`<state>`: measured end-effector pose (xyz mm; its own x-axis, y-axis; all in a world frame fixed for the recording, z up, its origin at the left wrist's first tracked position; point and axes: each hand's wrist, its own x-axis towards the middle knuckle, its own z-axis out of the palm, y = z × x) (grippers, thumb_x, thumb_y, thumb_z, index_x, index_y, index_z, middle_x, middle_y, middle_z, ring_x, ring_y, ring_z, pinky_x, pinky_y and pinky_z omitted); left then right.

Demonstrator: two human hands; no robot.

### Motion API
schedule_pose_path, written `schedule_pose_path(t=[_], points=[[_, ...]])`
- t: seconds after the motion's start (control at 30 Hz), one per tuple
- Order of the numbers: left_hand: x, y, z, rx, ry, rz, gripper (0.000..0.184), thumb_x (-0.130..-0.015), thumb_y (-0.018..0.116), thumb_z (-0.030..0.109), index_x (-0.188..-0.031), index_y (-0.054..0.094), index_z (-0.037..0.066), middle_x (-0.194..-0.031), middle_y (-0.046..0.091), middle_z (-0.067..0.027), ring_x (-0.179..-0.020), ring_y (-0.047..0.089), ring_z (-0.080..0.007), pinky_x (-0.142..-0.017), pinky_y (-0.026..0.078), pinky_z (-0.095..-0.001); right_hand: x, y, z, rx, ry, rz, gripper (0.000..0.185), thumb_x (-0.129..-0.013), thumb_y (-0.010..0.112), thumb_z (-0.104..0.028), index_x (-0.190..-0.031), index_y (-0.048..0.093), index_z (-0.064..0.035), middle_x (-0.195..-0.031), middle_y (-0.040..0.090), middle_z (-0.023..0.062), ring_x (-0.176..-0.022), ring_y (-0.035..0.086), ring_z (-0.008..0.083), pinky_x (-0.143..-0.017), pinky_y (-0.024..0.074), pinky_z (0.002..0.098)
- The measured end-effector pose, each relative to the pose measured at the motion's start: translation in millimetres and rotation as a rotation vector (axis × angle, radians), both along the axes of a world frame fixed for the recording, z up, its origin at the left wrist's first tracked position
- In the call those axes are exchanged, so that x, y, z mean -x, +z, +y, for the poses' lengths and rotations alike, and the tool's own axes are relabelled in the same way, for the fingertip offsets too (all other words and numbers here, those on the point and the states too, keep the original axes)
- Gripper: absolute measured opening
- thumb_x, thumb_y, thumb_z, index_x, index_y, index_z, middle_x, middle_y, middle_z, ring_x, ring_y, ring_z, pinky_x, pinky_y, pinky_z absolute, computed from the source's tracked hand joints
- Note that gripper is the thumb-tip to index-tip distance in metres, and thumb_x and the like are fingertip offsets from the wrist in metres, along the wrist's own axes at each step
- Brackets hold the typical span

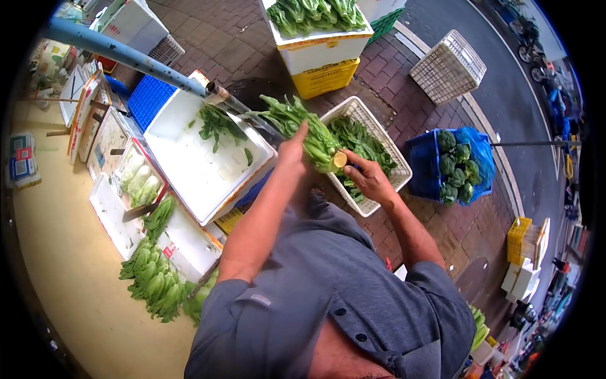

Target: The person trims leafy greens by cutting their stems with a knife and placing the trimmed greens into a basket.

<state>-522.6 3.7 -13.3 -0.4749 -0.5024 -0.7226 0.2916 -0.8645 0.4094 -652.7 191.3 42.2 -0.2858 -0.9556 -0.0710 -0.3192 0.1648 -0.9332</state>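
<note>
Lettuce (319, 140) is clamped in the left hand (292, 150), whose thumb lies along the near side of the leaves; the rest of those fingers are hidden under them. Its long axis slants from leaf tips ahead on the left to the cut base (340, 159), nearer the body on the right. That base faces the right hand (371, 180), which is much the nearer of the two to it. The right thumb and fingers are bent in close beside the cut face, but I cannot tell whether they pinch the stem or close on something small.

As for looks, the leaves are bright green, ruffled and loose at the tips, paler and tighter toward the stem. The cut face is round, pale yellow and bare of leaf.

Farther out, the lettuce is held up between two containers. To the right is a white plastic basket (400, 165) with loose leafy greens (358, 139) in it, partly behind the lettuce and the right hand. To the left is a white foam box (183, 165), with a few detached leaves (218, 126) inside at its far end. Beyond the basket, on the right, a blue crate (421, 165) holds broccoli (448, 165). Straight ahead, more greens (315, 16) fill a foam box (325, 48) set on a yellow crate (326, 78).
</note>
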Motion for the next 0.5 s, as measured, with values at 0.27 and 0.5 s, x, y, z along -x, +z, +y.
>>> schedule_pose_path(t=[0.27, 0.5], points=[[24, 3, 16, 0.238, -0.035, -0.093, 0.053, -0.084, 0.083, 0.022, -0.121, 0.06, -0.009, -0.113, 0.068, -0.014, -0.094, 0.066, -0.0231, -0.083, 0.055, -0.0382, 17, -29, 20, -0.058, -0.516, -0.552, 0.041, -0.106, 0.045, -0.033, -0.131, 0.052, -0.0018, -0.068, 0.048, -0.0007, -0.055, 0.043, 0.0062, -0.052, 0.0426, 0.0224], [57, -8, 37, 0.486, -0.057, -0.16, 0.054, -0.083, 0.083, 0.021, -0.124, 0.06, -0.005, -0.117, 0.067, -0.0098, -0.1, 0.061, -0.0189, -0.088, 0.049, -0.0339, 12, -43, 24, -0.012, -0.647, -0.079, 0.025, -0.092, 0.068, -0.024, -0.099, 0.066, -0.0009, -0.072, 0.058, 0.0024, -0.062, 0.053, 0.0122, -0.058, 0.0437, 0.0288]])
